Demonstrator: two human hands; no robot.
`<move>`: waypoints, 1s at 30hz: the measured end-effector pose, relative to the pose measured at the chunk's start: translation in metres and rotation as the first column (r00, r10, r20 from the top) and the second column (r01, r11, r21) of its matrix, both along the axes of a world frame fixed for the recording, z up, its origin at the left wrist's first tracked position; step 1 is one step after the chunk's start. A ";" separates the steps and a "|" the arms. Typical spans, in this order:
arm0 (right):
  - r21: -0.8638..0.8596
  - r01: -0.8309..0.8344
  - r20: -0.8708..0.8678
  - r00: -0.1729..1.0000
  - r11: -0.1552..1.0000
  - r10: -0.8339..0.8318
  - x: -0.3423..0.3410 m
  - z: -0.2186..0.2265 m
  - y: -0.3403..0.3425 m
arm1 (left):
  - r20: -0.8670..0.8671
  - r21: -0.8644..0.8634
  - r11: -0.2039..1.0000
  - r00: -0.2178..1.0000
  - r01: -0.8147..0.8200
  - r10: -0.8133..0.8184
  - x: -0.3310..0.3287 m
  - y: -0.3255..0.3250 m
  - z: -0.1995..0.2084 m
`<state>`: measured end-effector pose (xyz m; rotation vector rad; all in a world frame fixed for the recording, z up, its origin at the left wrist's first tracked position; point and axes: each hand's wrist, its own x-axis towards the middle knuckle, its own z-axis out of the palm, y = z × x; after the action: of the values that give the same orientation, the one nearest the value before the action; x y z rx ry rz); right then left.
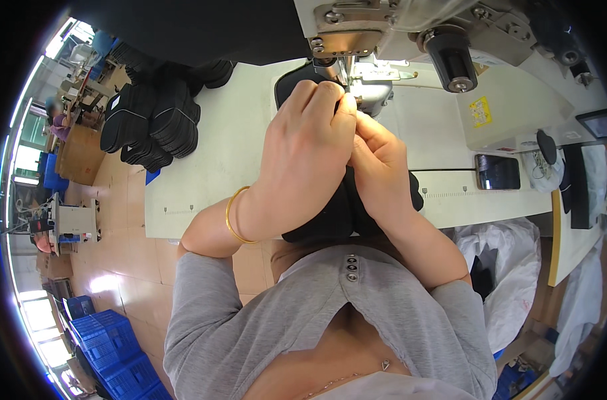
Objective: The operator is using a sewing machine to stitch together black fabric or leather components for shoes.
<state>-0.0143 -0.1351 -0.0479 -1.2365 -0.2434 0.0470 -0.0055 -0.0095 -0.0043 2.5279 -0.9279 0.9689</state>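
Observation:
Just in front of the needle area of a sewing machine [347,43], my two hands meet with their fingertips close together. My left hand [310,143] is closed in a pinch, its back facing up. My right hand [381,160] is also closed, thumb and forefinger pressed together beside the left fingertips. Whatever lies between the fingers is too small or hidden to make out. A black padded piece [287,83] lies by the presser foot, partly behind my left hand. More black pieces [330,217] hang at the table's front edge beneath my wrists.
Tied stacks of black pieces [177,127] stand on the white sewing table [230,147] at left. A phone [498,172] lies at right, near the machine's body. White plastic bags [510,260] hang below the right edge. Blue crates [110,340] stand on the floor at lower left.

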 end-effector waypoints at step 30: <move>-0.868 0.398 0.424 0.905 0.298 0.028 -0.017 -0.051 -0.062 | -0.631 -0.757 0.336 0.492 -0.561 -0.600 0.124 0.070 -0.024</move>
<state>-0.0315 -0.1967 -0.0985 -2.5207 -0.4195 -0.3161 0.1189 0.0609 -0.0283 1.4079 0.0947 -0.0914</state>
